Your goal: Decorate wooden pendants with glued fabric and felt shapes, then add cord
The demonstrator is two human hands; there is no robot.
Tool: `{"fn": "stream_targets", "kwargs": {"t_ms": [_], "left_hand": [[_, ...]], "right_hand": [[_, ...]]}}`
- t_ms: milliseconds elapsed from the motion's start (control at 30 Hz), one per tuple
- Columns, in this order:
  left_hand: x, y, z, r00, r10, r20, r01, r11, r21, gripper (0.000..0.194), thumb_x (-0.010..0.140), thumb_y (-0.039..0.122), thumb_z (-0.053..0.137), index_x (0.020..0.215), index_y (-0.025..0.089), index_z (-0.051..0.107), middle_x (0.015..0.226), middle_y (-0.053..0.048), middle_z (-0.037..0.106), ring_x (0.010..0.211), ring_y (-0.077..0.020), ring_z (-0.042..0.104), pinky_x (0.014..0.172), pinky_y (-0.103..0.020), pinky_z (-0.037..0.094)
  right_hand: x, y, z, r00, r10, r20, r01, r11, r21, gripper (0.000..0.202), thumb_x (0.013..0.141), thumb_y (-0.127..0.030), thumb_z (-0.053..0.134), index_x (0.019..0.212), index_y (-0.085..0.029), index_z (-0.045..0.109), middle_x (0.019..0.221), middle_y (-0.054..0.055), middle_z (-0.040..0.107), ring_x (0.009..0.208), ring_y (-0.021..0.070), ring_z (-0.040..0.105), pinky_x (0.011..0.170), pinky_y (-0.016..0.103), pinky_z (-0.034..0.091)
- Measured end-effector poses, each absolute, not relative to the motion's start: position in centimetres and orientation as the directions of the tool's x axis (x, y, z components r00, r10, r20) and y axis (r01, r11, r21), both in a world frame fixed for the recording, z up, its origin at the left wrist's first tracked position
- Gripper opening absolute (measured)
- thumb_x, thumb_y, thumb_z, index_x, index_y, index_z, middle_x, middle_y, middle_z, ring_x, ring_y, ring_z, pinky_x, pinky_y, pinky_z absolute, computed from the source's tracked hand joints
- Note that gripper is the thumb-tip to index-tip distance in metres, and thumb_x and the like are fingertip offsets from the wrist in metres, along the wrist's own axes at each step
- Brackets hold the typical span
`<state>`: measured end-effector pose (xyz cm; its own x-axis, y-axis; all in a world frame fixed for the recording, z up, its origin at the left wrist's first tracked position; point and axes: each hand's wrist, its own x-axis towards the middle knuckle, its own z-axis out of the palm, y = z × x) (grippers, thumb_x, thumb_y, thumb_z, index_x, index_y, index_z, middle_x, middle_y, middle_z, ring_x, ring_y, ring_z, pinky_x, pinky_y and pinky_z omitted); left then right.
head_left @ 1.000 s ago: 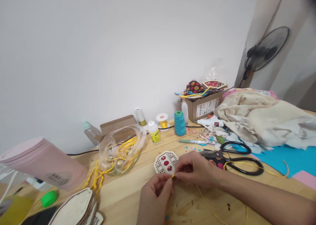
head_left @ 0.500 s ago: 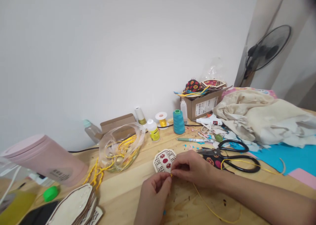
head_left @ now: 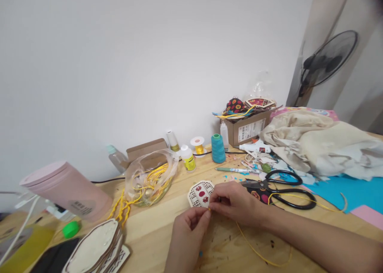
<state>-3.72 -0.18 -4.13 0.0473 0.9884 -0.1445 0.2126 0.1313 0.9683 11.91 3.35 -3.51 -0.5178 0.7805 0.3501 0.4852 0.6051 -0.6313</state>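
A pale wooden fretwork piece (head_left: pixel 201 193) with red shapes lies on the table, its right edge partly behind my right hand (head_left: pixel 233 203). My left hand (head_left: pixel 190 229) is closed in a pinch, its fingertips meeting those of my right hand just below the piece. Between the fingertips shows a tiny bit of yellow cord. From beneath my right hand, yellow cord (head_left: pixel 249 247) loops across the table toward the front. Both hands are pinched on this cord; the exact grip is partly hidden.
Black-handled scissors (head_left: pixel 296 198) lie right of my hands on patterned fabric. Behind stand a teal thread cone (head_left: pixel 218 148), a glue bottle (head_left: pixel 188 159) and a full cardboard box (head_left: pixel 247 129). At left are a pink tumbler (head_left: pixel 70 191), a bag of yellow cords (head_left: pixel 152 179) and stacked wooden pieces (head_left: pixel 92 245).
The view has shifted slightly, so the things appear a little further right. Both hands keep their pinch at nearly the same place beside the wooden piece.
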Motion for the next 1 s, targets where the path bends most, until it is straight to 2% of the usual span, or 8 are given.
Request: {"fn": "stream_targets", "kwargs": {"t_ms": [167, 367, 433, 500, 667, 767, 867, 1000], "left_hand": [[-3.5, -0.3, -3.9, 0.035, 0.989, -0.145, 0.240, 0.132, 0.962, 0.025, 0.061, 0.036, 0.061, 0.065, 0.012, 0.068, 0.044, 0.004, 0.048, 0.045, -0.0082, 0.035, 0.043, -0.019, 0.026], [-3.3, -0.5, -3.4, -0.003, 0.990, -0.144, 0.249, 0.140, 0.958, 0.025, 0.060, 0.036, 0.060, 0.062, 0.011, 0.066, 0.046, 0.004, 0.048, 0.045, -0.0079, 0.033, 0.043, -0.019, 0.023], [-3.3, -0.6, -3.3, -0.008, 0.991, -0.136, 0.233, 0.134, 0.963, 0.025, 0.059, 0.036, 0.060, 0.060, 0.012, 0.066, 0.044, 0.004, 0.046, 0.045, -0.0079, 0.034, 0.044, -0.019, 0.024], [-3.4, -0.6, -3.5, -0.009, 0.988, -0.153, 0.198, 0.151, 0.968, 0.025, 0.058, 0.037, 0.061, 0.059, 0.012, 0.065, 0.042, 0.005, 0.043, 0.043, -0.0074, 0.033, 0.043, -0.019, 0.023], [-3.3, -0.4, -3.8, 0.073, 0.970, -0.233, 0.066, 0.228, 0.971, 0.026, 0.056, 0.039, 0.061, 0.057, 0.014, 0.062, 0.042, 0.004, 0.049, 0.035, -0.0049, 0.030, 0.038, -0.019, 0.017], [-3.5, -0.4, -3.4, 0.102, 0.958, -0.267, 0.044, 0.264, 0.964, 0.024, 0.052, 0.038, 0.064, 0.052, 0.014, 0.061, 0.043, 0.003, 0.051, 0.035, -0.0046, 0.030, 0.037, -0.019, 0.016], [-3.9, -0.4, -3.0, 0.116, 0.955, -0.274, 0.025, 0.273, 0.962, 0.024, 0.052, 0.037, 0.064, 0.051, 0.014, 0.059, 0.039, 0.006, 0.044, 0.036, -0.0042, 0.027, 0.038, -0.019, 0.012], [-4.5, -0.4, -3.2, 0.126, 0.956, -0.264, 0.014, 0.264, 0.964, 0.030, 0.059, 0.042, 0.061, 0.050, 0.014, 0.055, 0.036, 0.009, 0.032, 0.036, -0.0038, 0.020, 0.039, -0.019, 0.008]], "right_hand": [[11.9, 3.5, -3.8, -0.507, 0.795, 0.334, 0.445, 0.573, -0.688, 0.013, 0.074, -0.022, 0.055, 0.068, -0.016, 0.064, 0.058, -0.001, 0.057, 0.052, 0.0084, 0.046, 0.048, 0.018, 0.034], [11.5, 3.4, -4.1, -0.466, 0.873, 0.146, 0.225, 0.277, -0.934, 0.021, 0.073, -0.030, 0.055, 0.063, -0.013, 0.062, 0.052, -0.003, 0.054, 0.045, 0.0069, 0.043, 0.042, 0.017, 0.033], [11.4, 3.4, -4.0, -0.484, 0.870, 0.099, 0.179, 0.209, -0.961, 0.024, 0.074, -0.032, 0.053, 0.065, -0.012, 0.062, 0.049, -0.004, 0.050, 0.040, 0.0057, 0.040, 0.038, 0.016, 0.031], [11.3, 3.4, -3.8, -0.499, 0.861, 0.097, 0.172, 0.208, -0.963, 0.026, 0.076, -0.033, 0.050, 0.068, -0.012, 0.063, 0.049, -0.004, 0.050, 0.040, 0.0053, 0.039, 0.038, 0.016, 0.030], [11.3, 3.3, -3.5, -0.533, 0.825, 0.189, 0.205, 0.342, -0.917, 0.022, 0.077, -0.027, 0.050, 0.074, -0.013, 0.067, 0.057, -0.001, 0.058, 0.051, 0.0090, 0.049, 0.048, 0.018, 0.037], [11.3, 2.9, -3.4, -0.578, 0.738, 0.348, 0.272, 0.576, -0.771, 0.020, 0.079, -0.022, 0.048, 0.081, -0.015, 0.067, 0.068, 0.003, 0.064, 0.062, 0.0121, 0.054, 0.059, 0.021, 0.040], [11.4, 2.6, -3.0, -0.624, 0.638, 0.452, 0.330, 0.739, -0.588, 0.023, 0.082, -0.022, 0.044, 0.089, -0.017, 0.065, 0.070, 0.004, 0.064, 0.064, 0.0126, 0.054, 0.060, 0.021, 0.039], [11.7, 2.2, -2.6, -0.685, 0.576, 0.447, 0.345, 0.796, -0.497, 0.028, 0.086, -0.019, 0.035, 0.094, -0.017, 0.062, 0.074, 0.005, 0.061, 0.068, 0.0125, 0.053, 0.062, 0.021, 0.038]]}}
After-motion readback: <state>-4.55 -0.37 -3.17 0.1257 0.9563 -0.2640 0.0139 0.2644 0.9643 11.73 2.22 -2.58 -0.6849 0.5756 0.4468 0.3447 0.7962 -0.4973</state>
